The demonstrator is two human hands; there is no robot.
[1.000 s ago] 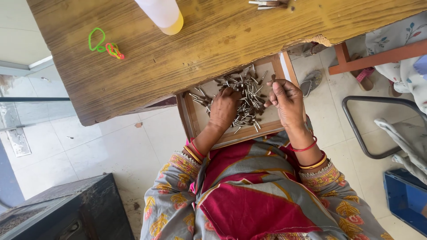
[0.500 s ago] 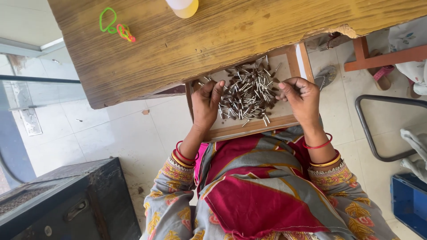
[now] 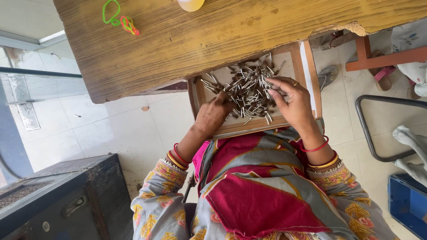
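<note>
Metal pins (image 3: 249,91) (heaped in the wooden tray (image 3: 311,75)) now sit under both loosely spread hands, left hand (image 3: 212,116) and right hand (image 3: 291,101).

Pins (image 3: 248,91) heaped in tray (image 3: 311,75) on lap, under table (image 3: 213,40) edge, between hands

left hand (image 3: 212,116) slid off the metal pins (image 3: 247,91) toward tray's (image 3: 311,75) near-left corner | right hand (image 3: 291,103) moved onto the pile's right side
</note>
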